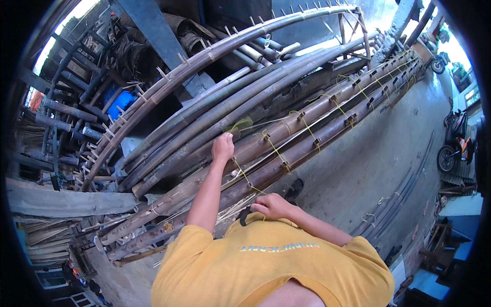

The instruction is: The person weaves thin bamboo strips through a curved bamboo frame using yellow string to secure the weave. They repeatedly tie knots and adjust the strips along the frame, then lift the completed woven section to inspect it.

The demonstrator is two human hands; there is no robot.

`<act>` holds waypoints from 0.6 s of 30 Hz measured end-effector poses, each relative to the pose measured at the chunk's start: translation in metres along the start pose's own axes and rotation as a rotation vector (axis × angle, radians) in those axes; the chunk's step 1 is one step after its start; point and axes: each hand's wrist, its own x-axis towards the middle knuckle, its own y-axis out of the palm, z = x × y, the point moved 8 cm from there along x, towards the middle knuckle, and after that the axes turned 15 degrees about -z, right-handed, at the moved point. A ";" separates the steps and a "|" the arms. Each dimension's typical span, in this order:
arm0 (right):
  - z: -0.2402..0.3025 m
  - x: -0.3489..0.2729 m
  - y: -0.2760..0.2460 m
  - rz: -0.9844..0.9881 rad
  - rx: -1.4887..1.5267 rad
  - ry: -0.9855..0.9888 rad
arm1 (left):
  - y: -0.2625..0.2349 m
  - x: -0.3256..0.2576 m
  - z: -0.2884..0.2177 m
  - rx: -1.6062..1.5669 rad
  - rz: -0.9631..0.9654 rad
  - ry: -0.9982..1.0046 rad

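Two long brown bamboo poles, an upper one [281, 130] and a lower one [302, 149], lie side by side in front of me, with short dark pegs standing out of them. Yellow cord [243, 173] crosses both poles and runs up to my right hand [273, 205], which is closed on it close to my shirt. My left hand [223, 147] makes a fist above the upper pole, farther off. A blurred yellow-green piece [242, 124] shows beside its thumb; what the fist grips is hidden. More yellow ties link the poles toward the far right.
Behind the poles lie several thick bamboo lengths [245, 89] and a curved bamboo rail [169, 79] with upright pegs. A blue container [121, 102] sits among stacked bamboo at left. Thin dark poles [396, 199] rest on the concrete floor at right, near a parked motorcycle [455, 146].
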 end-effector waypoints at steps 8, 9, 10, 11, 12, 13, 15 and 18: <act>-0.010 0.031 -0.068 0.037 -0.332 0.059 | -0.068 -0.053 -0.014 -0.307 0.049 -0.083; 0.000 0.047 -0.072 0.001 -0.394 -0.025 | -0.046 -0.080 0.002 -0.539 0.320 -0.244; 0.008 0.061 -0.075 -0.040 -0.454 -0.100 | -0.044 -0.101 -0.009 -0.588 0.505 -0.375; 0.018 0.074 -0.078 -0.084 -0.518 -0.178 | -0.047 -0.122 -0.026 -0.639 0.687 -0.502; 0.025 0.086 -0.072 -0.096 -0.536 -0.269 | -0.042 -0.134 -0.028 -0.675 0.747 -0.524; 0.030 0.101 -0.064 -0.109 -0.556 -0.370 | -0.035 -0.143 -0.028 -0.714 0.796 -0.541; 0.035 0.105 -0.044 -0.096 -0.590 -0.480 | -0.027 -0.161 -0.027 -0.752 0.833 -0.557; 0.037 0.106 -0.032 -0.047 -0.571 -0.454 | -0.021 -0.165 -0.019 -0.761 0.784 -0.563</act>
